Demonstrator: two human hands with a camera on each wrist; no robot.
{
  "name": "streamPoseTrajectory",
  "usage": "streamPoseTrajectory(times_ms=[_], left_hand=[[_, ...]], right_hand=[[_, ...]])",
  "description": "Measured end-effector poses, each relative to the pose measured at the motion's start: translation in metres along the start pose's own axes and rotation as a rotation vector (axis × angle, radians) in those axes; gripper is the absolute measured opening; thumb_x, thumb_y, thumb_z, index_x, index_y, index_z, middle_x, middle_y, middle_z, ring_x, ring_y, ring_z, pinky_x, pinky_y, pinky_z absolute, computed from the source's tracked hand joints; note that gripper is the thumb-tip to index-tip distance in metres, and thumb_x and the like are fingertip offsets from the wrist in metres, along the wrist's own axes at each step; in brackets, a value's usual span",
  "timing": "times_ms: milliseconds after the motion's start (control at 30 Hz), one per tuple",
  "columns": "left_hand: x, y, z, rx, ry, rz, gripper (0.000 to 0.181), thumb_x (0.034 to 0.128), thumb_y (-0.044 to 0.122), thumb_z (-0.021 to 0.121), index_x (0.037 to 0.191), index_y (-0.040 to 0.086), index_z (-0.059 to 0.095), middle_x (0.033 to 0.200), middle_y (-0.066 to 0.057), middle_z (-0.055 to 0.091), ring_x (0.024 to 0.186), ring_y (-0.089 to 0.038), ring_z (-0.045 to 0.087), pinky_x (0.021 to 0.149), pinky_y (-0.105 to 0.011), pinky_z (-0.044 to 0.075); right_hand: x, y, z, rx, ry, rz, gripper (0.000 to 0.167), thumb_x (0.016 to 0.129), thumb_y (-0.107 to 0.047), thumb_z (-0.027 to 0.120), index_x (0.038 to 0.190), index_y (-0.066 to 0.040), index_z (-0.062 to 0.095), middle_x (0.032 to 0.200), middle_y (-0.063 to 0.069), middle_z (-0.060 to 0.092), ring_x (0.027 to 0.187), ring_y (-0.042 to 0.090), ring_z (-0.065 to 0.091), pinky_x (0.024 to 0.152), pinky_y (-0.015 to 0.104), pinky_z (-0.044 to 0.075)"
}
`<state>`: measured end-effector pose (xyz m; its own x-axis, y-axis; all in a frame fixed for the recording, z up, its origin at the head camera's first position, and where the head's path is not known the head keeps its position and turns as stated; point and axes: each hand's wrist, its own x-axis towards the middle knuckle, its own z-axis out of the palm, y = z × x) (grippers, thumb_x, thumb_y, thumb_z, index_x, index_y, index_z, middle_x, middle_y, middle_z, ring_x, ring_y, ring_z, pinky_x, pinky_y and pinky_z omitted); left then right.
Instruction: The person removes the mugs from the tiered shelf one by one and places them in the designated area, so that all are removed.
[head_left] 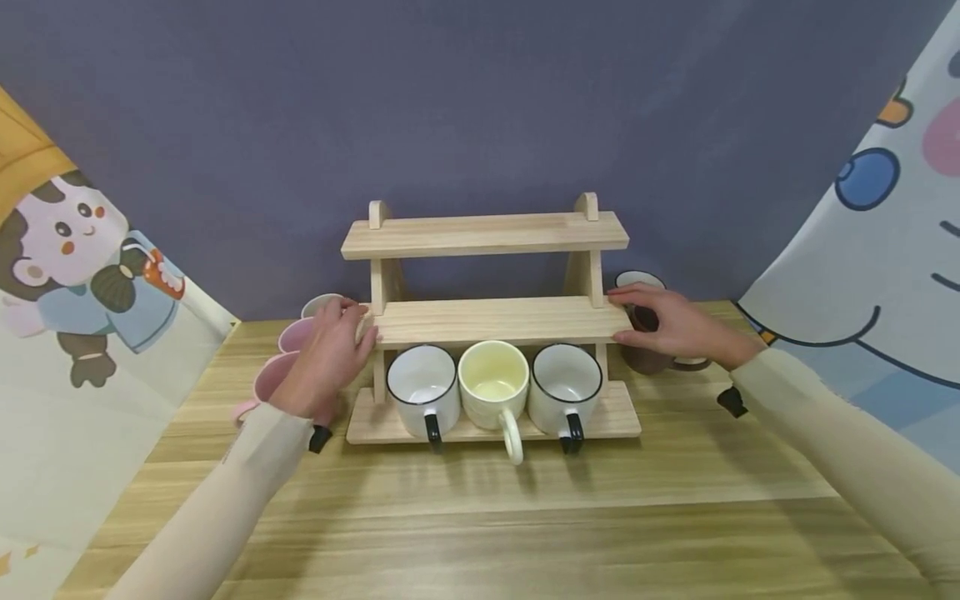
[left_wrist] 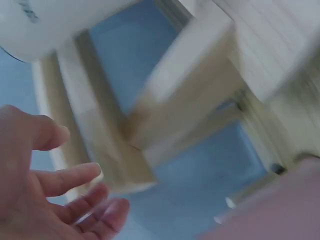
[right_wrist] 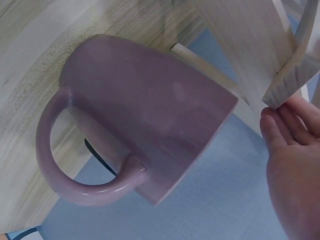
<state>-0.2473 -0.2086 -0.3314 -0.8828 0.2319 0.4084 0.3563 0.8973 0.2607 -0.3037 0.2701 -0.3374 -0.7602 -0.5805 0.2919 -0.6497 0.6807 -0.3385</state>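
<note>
A three-tier wooden display rack [head_left: 498,319] stands on the table in the head view. On its lowest tier sit a white mug with black rim [head_left: 422,400], a pale yellow mug [head_left: 492,396] and another white black-rimmed mug [head_left: 564,400]. My left hand [head_left: 326,354] is at the left end of the middle shelf. In the left wrist view its thumb and fingers are spread; contact with the blurred wood is unclear. My right hand [head_left: 671,325] pinches the right end of that shelf. Beside it stands a mauve mug [right_wrist: 145,110], partly hidden in the head view.
Left of the rack are pink mugs [head_left: 270,375] and a paler cup [head_left: 318,304], partly behind my left hand. A black-rimmed white mug [head_left: 640,280] stands behind the right hand. A dark cloth backdrop [head_left: 480,108] rises behind the wood-grain table [head_left: 487,533].
</note>
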Motion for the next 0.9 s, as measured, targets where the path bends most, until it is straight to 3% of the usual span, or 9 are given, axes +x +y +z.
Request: streamPoseTrajectory(times_ms=[100,233,400,567,700,900], left_hand=[[-0.007,0.015,-0.007,-0.034,0.030,0.089,0.036,0.0941,0.022,0.056,0.115,-0.007,0.058,0.114,-0.022,0.049,0.108,-0.037,0.042,0.093,-0.049,0.036],[-0.019,0.041,-0.013,-0.065,-0.018,0.179,0.045,0.0909,0.034,0.060,0.114,-0.004,0.059,0.113,-0.017,0.051,0.106,-0.034,0.044,0.090,-0.046,0.037],[-0.031,0.064,-0.013,-0.034,-0.125,0.138,0.065,0.0836,0.054,0.062,0.119,0.000,0.059,0.118,-0.013,0.050,0.107,-0.030,0.044,0.089,-0.044,0.040],[-0.035,0.074,-0.010,-0.039,-0.181,0.094,0.076,0.0781,0.061,0.064,0.125,0.002,0.056,0.117,-0.010,0.048,0.107,-0.027,0.045,0.088,-0.041,0.043],[-0.034,0.074,-0.005,-0.029,-0.183,0.102,0.077,0.0750,0.060,0.068,0.125,0.002,0.056,0.115,-0.010,0.049,0.105,-0.026,0.044,0.086,-0.040,0.043],[-0.032,0.074,-0.001,-0.012,-0.130,0.148,0.067,0.0708,0.051,0.074,0.112,0.000,0.062,0.104,-0.010,0.051,0.095,-0.025,0.046,0.079,-0.037,0.043]], right_hand=[[0.001,-0.001,0.000,-0.002,-0.002,0.004,0.065,0.080,-0.034,0.076,0.131,0.000,0.054,0.135,0.013,0.049,0.123,0.033,0.043,0.097,0.052,0.034],[0.001,-0.002,0.001,0.003,-0.007,0.010,0.066,0.081,-0.034,0.076,0.131,0.001,0.053,0.135,0.013,0.049,0.123,0.034,0.042,0.097,0.052,0.034],[0.003,-0.002,0.002,0.009,-0.003,0.007,0.065,0.080,-0.032,0.076,0.131,0.002,0.053,0.134,0.014,0.049,0.123,0.035,0.042,0.096,0.053,0.034],[0.004,-0.002,0.002,0.006,-0.018,0.025,0.065,0.081,-0.035,0.075,0.132,0.000,0.053,0.135,0.011,0.048,0.124,0.033,0.042,0.097,0.051,0.034],[0.005,-0.003,0.001,0.004,-0.041,0.022,0.065,0.082,-0.037,0.073,0.132,0.001,0.053,0.136,0.013,0.048,0.125,0.034,0.041,0.097,0.052,0.034],[0.005,-0.003,-0.001,0.012,-0.035,0.000,0.063,0.082,-0.033,0.074,0.129,0.003,0.053,0.134,0.015,0.048,0.124,0.036,0.041,0.097,0.053,0.033]])
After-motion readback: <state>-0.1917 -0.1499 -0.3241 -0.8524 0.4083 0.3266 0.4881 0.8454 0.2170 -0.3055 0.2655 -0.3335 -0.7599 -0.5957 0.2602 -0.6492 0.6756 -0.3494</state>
